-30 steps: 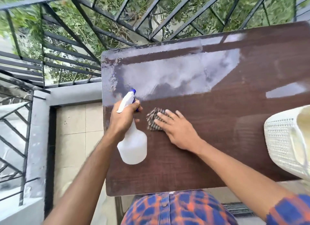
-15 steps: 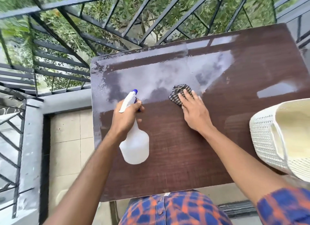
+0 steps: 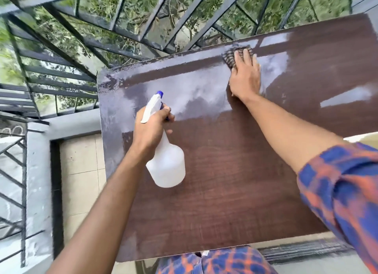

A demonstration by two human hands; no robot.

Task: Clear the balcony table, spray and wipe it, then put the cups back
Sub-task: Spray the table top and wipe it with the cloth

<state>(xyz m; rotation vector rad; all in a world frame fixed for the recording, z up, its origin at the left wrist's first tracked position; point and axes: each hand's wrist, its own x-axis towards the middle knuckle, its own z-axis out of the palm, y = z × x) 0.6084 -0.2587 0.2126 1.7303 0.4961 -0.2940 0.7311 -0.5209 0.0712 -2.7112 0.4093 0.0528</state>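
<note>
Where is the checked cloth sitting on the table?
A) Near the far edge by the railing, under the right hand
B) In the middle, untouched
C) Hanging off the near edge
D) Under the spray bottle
A: the right hand presses the checked cloth flat close to the far edge of the table, by the railing, while the left hand grips the spray bottle well apart from it.

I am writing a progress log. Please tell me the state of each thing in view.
Dark brown wooden table: glossy sheen across far part.
White plastic spray bottle, blue nozzle: held by neck.
Dark checked cloth: pressed against table near far edge.
Left hand: grips the bottle.
Right hand: flat, fingers straight on cloth.
</note>
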